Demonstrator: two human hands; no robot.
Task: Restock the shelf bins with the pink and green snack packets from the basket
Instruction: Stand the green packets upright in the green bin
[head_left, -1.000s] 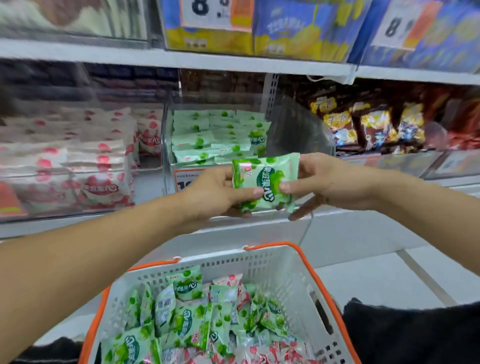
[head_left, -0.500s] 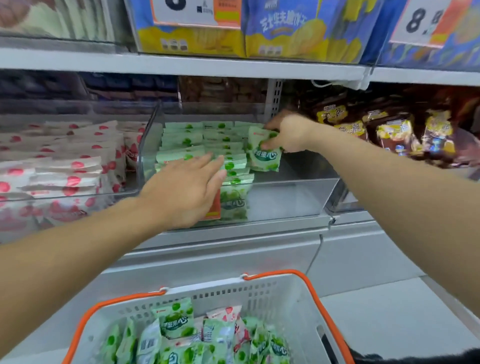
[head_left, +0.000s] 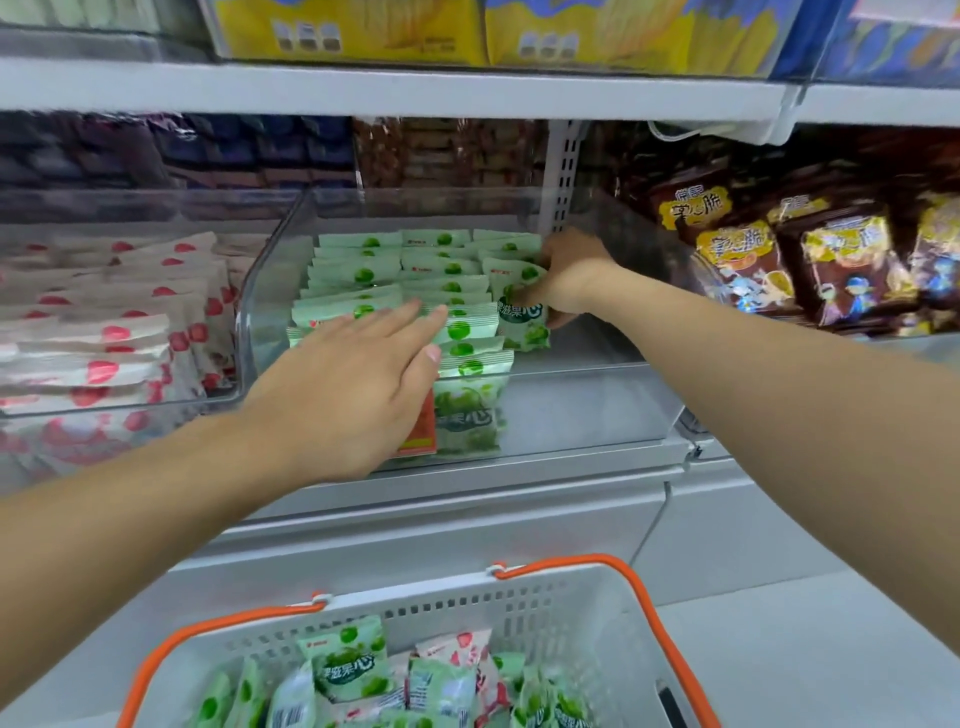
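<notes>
2 hands reach into the clear middle bin (head_left: 270, 291) on the shelf (head_left: 395, 93). the right hand (head_left: 563, 280) grips a green packet (head_left: 522, 319) at the right end of the rows, fingers curled round its upper part, the packet upright and touching the packets just behind it. the left hand (head_left: 353, 384) is spread flat, palm down, fingers straight, lying over the front of the green rows (head_left: 405, 270); whether it presses them or only hovers just above i cannot tell. it holds nothing. the green packets stand in 3 rows filling the left and middle of the bin, while the bin's right part shows bare floor. an orange price tag (head_left: 420, 431) sits on the bin's front wall, partly hidden by the left hand. in the bin to the left lie pink packets (head_left: 119, 332), stacked close. to the right stand brown and yellow snack bags (head_left: 769, 260). yellow boxes (head_left: 467, 26) sit on the shelf above. below, near the bottom edge, the white basket (head_left: 519, 608) with orange handles (head_left: 639, 597) holds a loose heap of green packets and a few pink ones (head_left: 460, 647).
</notes>
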